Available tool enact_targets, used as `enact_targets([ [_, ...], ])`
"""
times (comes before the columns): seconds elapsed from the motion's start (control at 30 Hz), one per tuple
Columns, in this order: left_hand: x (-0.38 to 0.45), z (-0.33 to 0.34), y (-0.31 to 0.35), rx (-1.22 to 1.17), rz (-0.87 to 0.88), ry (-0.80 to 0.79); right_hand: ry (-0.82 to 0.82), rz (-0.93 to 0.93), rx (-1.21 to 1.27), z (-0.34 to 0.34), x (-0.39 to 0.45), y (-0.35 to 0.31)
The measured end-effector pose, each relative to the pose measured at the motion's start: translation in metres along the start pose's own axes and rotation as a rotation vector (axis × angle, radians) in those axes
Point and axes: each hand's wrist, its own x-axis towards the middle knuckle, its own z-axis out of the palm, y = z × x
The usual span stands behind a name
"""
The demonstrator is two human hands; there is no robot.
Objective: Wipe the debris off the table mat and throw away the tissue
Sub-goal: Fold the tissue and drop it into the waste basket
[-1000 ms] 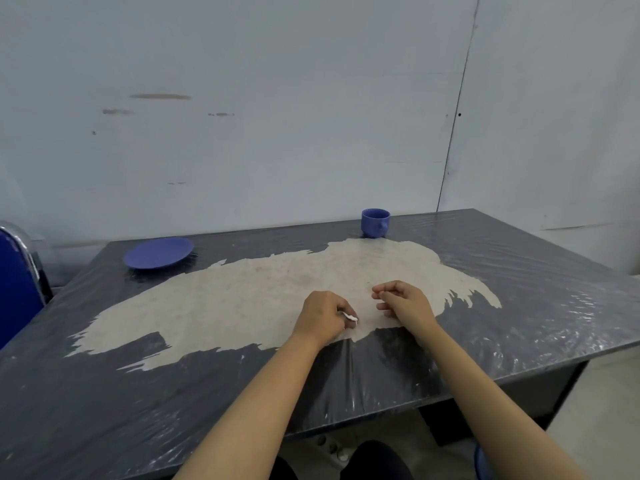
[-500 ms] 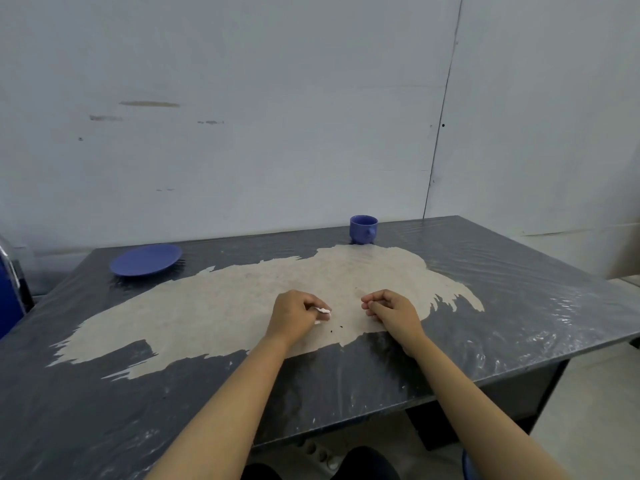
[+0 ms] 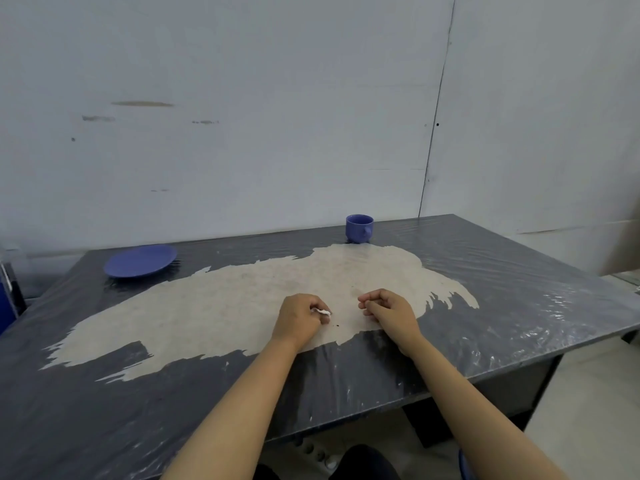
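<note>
While the left hand (image 3: 299, 317) rests curled on the pale beige worn patch of the dark plastic-covered table mat (image 3: 214, 306), it pinches a small crumpled white tissue (image 3: 321, 311) between thumb and fingertips, only a sliver of the wad showing at the knuckles. The right hand (image 3: 388, 311) lies just beside it on the same patch, loosely closed into a soft fist; I cannot tell whether anything is inside, and nothing shows. Between the two hands, near the tissue, sit a couple of tiny dark specks of debris (image 3: 336, 326) on the mat, apart from both hands. A flat round blue plate (image 3: 140, 260) sits well apart at the far left and a small blue ceramic cup (image 3: 359, 228) stands at the far edge by the wall. My judgement is that the wipe is under way with the crumbs not yet gathered. The risks from here: the wad is so small that a sweep may skid over the specks or flick them toward the near edge and onto the floor; the glossy film looks wrinkled, so crumbs could lodge in a crease; a thin tissue pressed hard might tear and shed bits. No bin is in view, so the throw-away step means looking elsewhere while keeping the wad closed
</note>
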Motion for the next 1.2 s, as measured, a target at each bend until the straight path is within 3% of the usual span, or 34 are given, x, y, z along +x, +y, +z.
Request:
enact_targets([
  [0.1, 0.003, -0.004, -0.002, -0.147, -0.067, 0.07, 0.003, 0.006, 0.021, 0.0, 0.0, 0.0],
  [0.23, 0.003, 0.001, 0.005, -0.202, -0.046, -0.053, 0.0, 0.0, -0.006, 0.003, 0.001, 0.0],
  [0.47, 0.005, 0.006, 0.008, -0.077, 0.057, -0.214, 0.012, -0.009, -0.014, 0.003, 0.002, 0.002],
  [0.83, -0.006, 0.006, 0.009, 0.003, 0.054, -0.143, 0.023, -0.025, 0.042, 0.0, -0.003, 0.003],
  [1.1, -0.001, -0.019, 0.004, 0.027, -0.017, -0.277, 0.013, 0.0, 0.06, 0.001, -0.004, -0.001],
  [1.2, 0.004, -0.034, -0.003, -0.062, -0.069, -0.186, 0.011, 0.012, 0.069, 0.0, -0.003, -0.001],
])
